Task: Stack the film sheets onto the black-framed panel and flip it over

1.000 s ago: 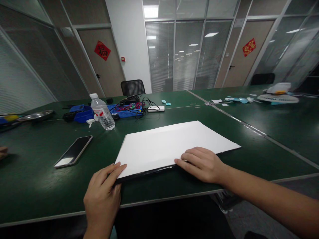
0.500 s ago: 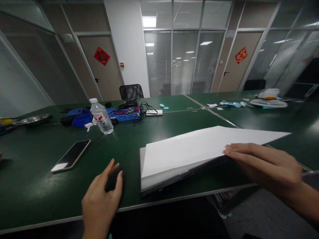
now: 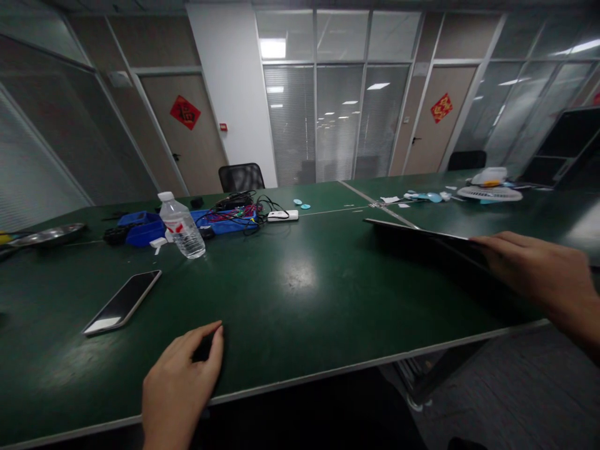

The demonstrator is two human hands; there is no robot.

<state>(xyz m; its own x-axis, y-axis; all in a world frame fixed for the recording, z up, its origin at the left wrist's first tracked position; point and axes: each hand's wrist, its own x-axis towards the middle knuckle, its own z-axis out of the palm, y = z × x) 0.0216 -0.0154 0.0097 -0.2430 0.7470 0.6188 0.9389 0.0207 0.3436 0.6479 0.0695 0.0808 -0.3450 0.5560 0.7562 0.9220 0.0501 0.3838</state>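
Item one: a dark flat panel (image 3: 438, 240), thin, pale along its upper edge; through the distant head camera I am seeing it at the right of the green tabletop (image 3: 290, 325), where it is slanting with a dark face turned my way. Whether its lower part is touching the tabletop, I am not managing to tell. Item two: right hand (image 3: 546, 269), back uppermost; its grip is pinching the panel at the right, the thumb hiding from my view. Item three: left hand (image 3: 180, 381), well apart from the panel, resting at the near edge of the tabletop; its grip is pressing together, thumb and forefinger meeting at the tips around a small dark gap. Item four: phone (image 3: 124, 303), dark screen up, lying beyond the left hand, toward the left. Item five: clear bottle (image 3: 182, 228), white cap, red-marked label, standing behind the phone. Item six: blue tray (image 3: 229, 223), holding tangled cables (image 3: 234, 212), sitting just behind the bottle. Item seven: white strip-shaped device (image 3: 282, 215), lying beside the tray, two pale blue discs (image 3: 305, 206) lying near it. Item eight: white round fan-like object (image 3: 490, 192), resting at the far right. Item nine: black chair (image 3: 241, 177), standing behind the tabletop.
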